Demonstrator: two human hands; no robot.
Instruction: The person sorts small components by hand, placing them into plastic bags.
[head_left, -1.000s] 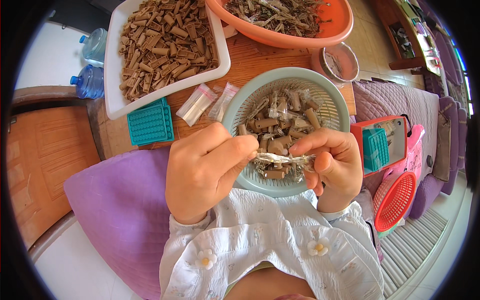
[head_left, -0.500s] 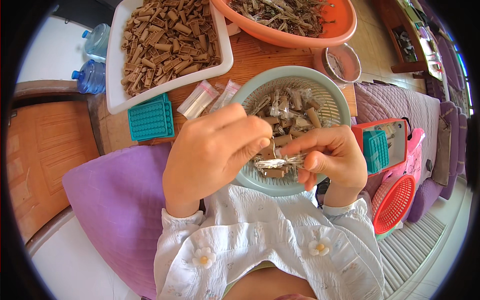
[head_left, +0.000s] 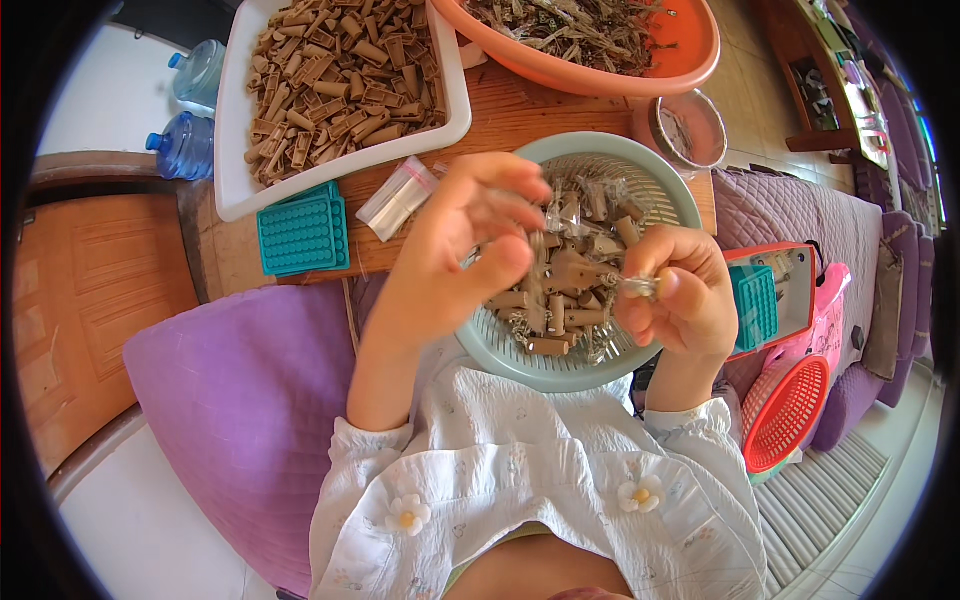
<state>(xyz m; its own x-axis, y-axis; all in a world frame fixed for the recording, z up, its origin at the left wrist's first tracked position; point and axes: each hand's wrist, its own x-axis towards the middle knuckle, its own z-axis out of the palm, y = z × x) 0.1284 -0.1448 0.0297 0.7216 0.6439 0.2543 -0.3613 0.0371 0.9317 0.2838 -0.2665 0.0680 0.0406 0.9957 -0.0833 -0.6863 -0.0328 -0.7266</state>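
My right hand [head_left: 688,300] pinches a small bundle of silvery strands [head_left: 640,287] between thumb and fingers, over the right side of a grey-green plastic colander [head_left: 580,377]. On the left side, my left hand [head_left: 455,240] hangs above the colander with its fingers apart and slightly blurred. Just beside its fingertips is a smeared brownish streak [head_left: 538,285] that I cannot make out. Inside the colander lie several brown plastic half-tube pieces [head_left: 575,270], mixed with clear plastic bags and silvery bits.
A white tray [head_left: 455,128] of brown pieces stands back left, with teal dimpled trays [head_left: 300,232] and clear bags [head_left: 397,198] before it. An orange basin [head_left: 560,75] of silvery strands and a clear tub [head_left: 690,130] stand behind. At right are a red box [head_left: 800,325] and red basket [head_left: 785,415].
My left hand has let go of the silvery bundle, opened and lifted up. My right hand has moved a little right and up with the bundle.
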